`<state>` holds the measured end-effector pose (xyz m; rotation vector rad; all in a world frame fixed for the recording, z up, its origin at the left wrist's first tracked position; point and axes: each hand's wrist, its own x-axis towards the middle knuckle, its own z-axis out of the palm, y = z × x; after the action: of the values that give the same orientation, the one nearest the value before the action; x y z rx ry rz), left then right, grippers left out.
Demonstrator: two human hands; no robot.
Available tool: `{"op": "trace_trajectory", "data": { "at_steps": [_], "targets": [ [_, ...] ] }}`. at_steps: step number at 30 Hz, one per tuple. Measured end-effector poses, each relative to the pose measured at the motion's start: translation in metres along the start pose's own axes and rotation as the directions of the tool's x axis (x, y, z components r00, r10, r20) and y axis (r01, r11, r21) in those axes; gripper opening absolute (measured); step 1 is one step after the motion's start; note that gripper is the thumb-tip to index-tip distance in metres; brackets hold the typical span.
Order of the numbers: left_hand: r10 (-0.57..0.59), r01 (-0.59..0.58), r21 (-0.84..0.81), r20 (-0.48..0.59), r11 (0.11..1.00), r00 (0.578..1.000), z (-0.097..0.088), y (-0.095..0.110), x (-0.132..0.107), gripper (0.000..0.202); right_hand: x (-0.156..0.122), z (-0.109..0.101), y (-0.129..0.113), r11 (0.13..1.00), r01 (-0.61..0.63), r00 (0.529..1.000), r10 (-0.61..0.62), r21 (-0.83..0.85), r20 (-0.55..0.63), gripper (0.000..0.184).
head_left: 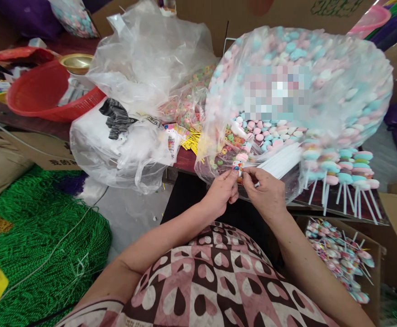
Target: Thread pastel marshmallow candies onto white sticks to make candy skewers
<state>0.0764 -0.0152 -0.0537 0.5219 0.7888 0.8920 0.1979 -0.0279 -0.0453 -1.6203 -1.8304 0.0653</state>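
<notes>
My left hand (pixel 223 190) and my right hand (pixel 266 190) meet at the table's front edge. Both are closed in a pinch around the lower end of a marshmallow skewer (pixel 242 156) in a small printed clear bag. It points away from me, its pink and white pieces above my fingertips; the stick end is hidden. White sticks (pixel 280 161) lie just beyond my right hand. Behind the skewer, a large clear bag of pink, blue and white marshmallows (pixel 273 134) gapes open. Ring-shaped candies (pixel 227 143) lie to the left, beside gold twist ties (pixel 192 142).
Unbagged marshmallow skewers (pixel 346 170) sit at the table's right edge, sticks overhanging. Below is a cardboard box (pixel 372 268) of wrapped skewers. Leftward are a plastic bag of white packaging (pixel 92 136), a red basket (pixel 31 97) and a brass bowl (pixel 77 62). Green cord (pixel 65 227) is heaped lower left.
</notes>
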Motion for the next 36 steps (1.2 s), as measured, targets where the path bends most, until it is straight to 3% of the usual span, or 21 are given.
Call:
{"op": "trace_trajectory", "data": {
  "at_steps": [13, 36],
  "targets": [
    [0.012, -0.011, 0.031, -0.047, 0.999, 0.999, 0.002, 0.002, 0.000, 0.033, 0.004, 0.006, 0.001, 0.998, 0.058, 0.998, -0.058, -0.002, -0.028, 0.021],
    [0.039, -0.038, 0.021, -0.080, 0.999, 0.996, 0.002, 0.000, 0.003, 0.028, 0.003, 0.014, 0.000, 0.991, 0.023, 1.000, -0.024, -0.131, -0.010, 0.014]
  ]
}}
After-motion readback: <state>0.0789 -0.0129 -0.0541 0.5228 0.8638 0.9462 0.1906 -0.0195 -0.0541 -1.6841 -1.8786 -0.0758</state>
